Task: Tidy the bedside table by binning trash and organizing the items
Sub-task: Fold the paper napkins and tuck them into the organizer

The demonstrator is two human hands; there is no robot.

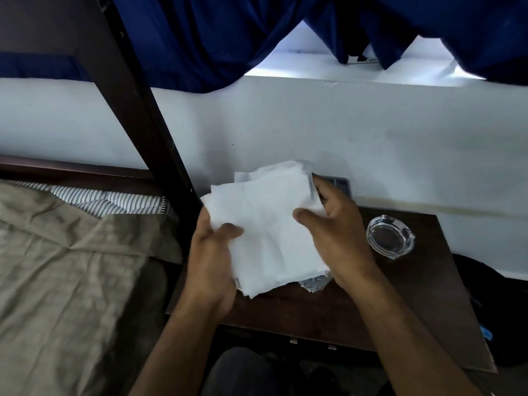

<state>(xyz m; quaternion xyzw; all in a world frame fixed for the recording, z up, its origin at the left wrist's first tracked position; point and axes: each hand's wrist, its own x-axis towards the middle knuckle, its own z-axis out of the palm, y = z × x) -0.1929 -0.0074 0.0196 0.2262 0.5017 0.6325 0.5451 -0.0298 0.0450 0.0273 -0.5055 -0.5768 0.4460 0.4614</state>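
While both hands are working above the dark bedside table, a loose stack of white tissues is sitting between them, held up over the table's left half. The left hand is closing on the stack's near-left edge, thumb pressing on top, fingers hidden underneath. The right hand is gripping the right edge, thumb lying on the top sheet, fingers curling round the far-right corner. Both grips are partly closed, pinching paper only. A crumpled bit of clear plastic wrap is poking out below the stack's near edge, touching the table; can't tell if either hand is holding it. A dark phone-like thing is showing just beyond the right fingers, by the white wall, mostly hidden. A glass ashtray is sitting on the table to the right, apart from the hands. A bed with a tan blanket is lying on the left, blue curtain hanging at the far side
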